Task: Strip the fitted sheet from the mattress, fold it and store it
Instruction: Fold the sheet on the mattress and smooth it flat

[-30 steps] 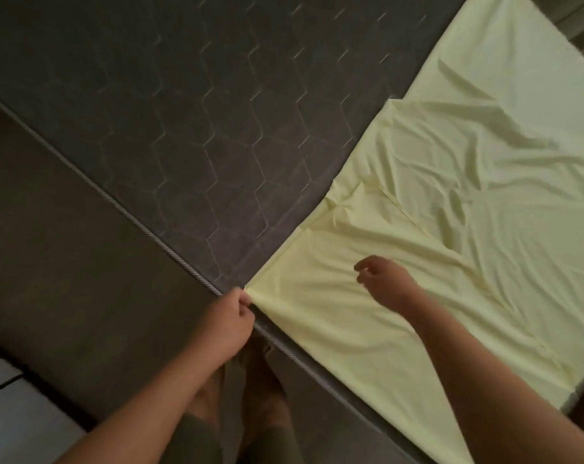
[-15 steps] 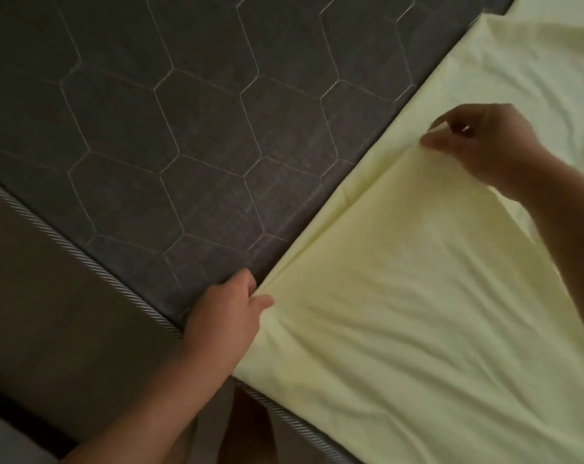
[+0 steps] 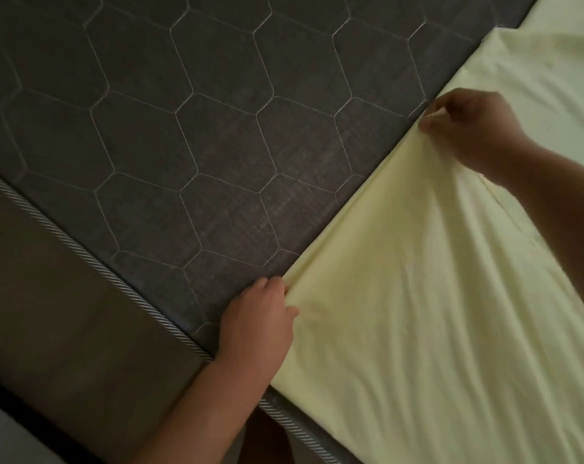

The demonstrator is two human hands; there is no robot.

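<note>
Your left hand (image 3: 257, 316) pinches the folded edge of the sheet (image 3: 417, 313) at 6 o'clock; your right hand (image 3: 468, 128) pinches it at 2 o'clock, over the bare mattress (image 3: 183, 145). The sheet, spread toward 4 o'clock, looks light, limp and slippery: grip both layers at the edge.

The sheet (image 3: 434, 313) I'm handling is smooth, matt yellow cloth; my mattress (image 3: 183, 145) is coarse grey weave, hexagon-quilted, cord-edged.

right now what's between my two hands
Only the straight edge of the yellow sheet, running from the left hand to the right hand over the dark mattress; the head view shows nothing else there.
</note>
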